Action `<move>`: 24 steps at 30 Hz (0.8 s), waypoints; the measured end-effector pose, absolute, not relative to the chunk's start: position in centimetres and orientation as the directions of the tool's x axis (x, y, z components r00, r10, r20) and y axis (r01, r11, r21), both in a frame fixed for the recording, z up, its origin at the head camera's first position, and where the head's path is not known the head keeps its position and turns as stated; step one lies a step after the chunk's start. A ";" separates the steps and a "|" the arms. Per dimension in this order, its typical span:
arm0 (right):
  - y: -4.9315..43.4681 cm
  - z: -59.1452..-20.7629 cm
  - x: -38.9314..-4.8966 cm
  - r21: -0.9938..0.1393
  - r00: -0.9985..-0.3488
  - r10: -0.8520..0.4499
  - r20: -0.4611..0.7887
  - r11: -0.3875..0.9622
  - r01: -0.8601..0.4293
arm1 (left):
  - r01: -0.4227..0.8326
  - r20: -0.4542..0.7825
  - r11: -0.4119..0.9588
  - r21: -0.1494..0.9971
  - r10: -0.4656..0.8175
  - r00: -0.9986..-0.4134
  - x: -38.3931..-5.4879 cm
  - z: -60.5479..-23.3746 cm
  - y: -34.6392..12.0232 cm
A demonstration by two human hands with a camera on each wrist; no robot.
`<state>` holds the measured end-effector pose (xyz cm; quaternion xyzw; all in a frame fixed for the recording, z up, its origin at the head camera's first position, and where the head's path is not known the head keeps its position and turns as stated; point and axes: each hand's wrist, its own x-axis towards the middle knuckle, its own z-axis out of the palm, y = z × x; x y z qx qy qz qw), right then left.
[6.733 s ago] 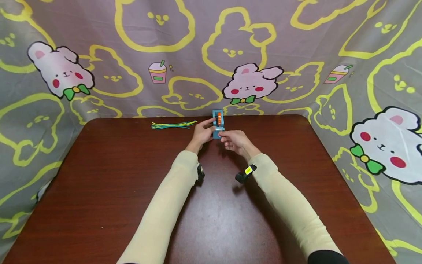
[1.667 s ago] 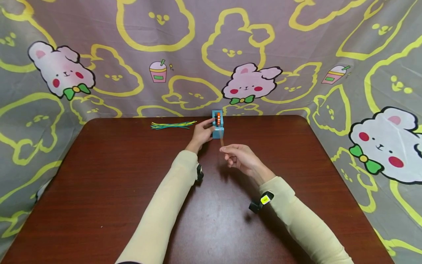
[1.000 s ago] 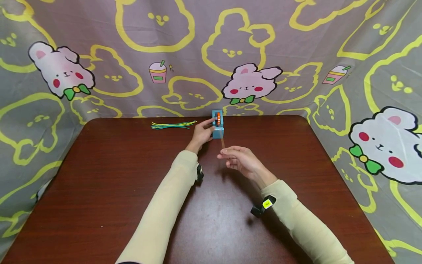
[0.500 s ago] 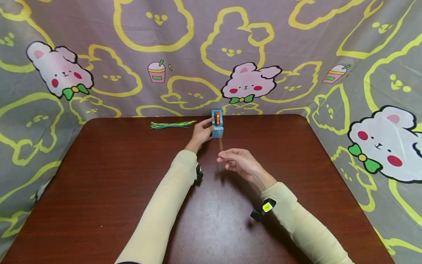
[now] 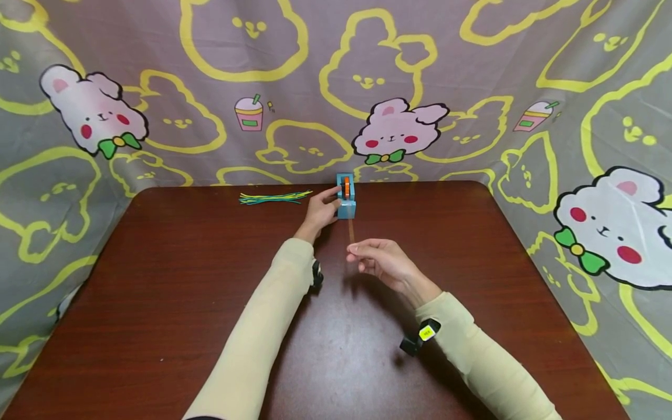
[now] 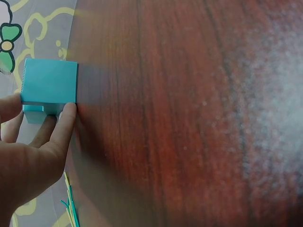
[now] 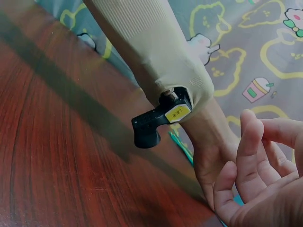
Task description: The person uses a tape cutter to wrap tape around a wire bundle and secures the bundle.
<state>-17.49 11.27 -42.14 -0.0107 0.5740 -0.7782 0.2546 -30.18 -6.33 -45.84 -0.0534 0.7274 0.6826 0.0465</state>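
Observation:
At the table's back edge stands a blue tape dispenser [image 5: 346, 210] with an orange-cored roll [image 5: 347, 188]. My left hand [image 5: 318, 214] grips its left side, and in the left wrist view fingers press against the blue body [image 6: 49, 81]. A strip of clear tape [image 5: 351, 229] runs from the dispenser's front towards me. Its free end is pinched between the thumb and index finger of my right hand [image 5: 387, 262], held above the table. In the right wrist view the right hand [image 7: 260, 175] covers most of the dispenser, and the tape is hard to make out.
Left of the dispenser lies a bundle of thin yellow and green strands [image 5: 274, 199]. The dark red-brown wooden table [image 5: 173, 291] ends against a patterned curtain [image 5: 294, 70] behind and at both sides. Each wrist carries a small black camera [image 5: 409, 345].
From the dispenser's front, my right hand has drawn back towards me, pulling out a length of tape; lately it moves only slightly. The left hand and dispenser have stayed in place.

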 end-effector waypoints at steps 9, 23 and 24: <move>11.3 -42.3 -17.3 -0.893 -0.868 -0.416 -0.270 -0.228 0.388 | -0.147 -0.146 0.063 0.987 -0.013 -0.989 -30.2 -45.8 -6.4; 11.5 -42.2 -16.8 -0.896 -0.865 -0.420 -0.276 -0.212 0.389 | -0.145 -0.144 0.064 0.987 -0.007 -0.989 -30.1 -45.8 -6.4; 11.5 -42.1 -16.7 -0.898 -0.865 -0.420 -0.275 -0.210 0.388 | -0.145 -0.145 0.065 0.987 -0.009 -0.989 -30.1 -45.8 -6.4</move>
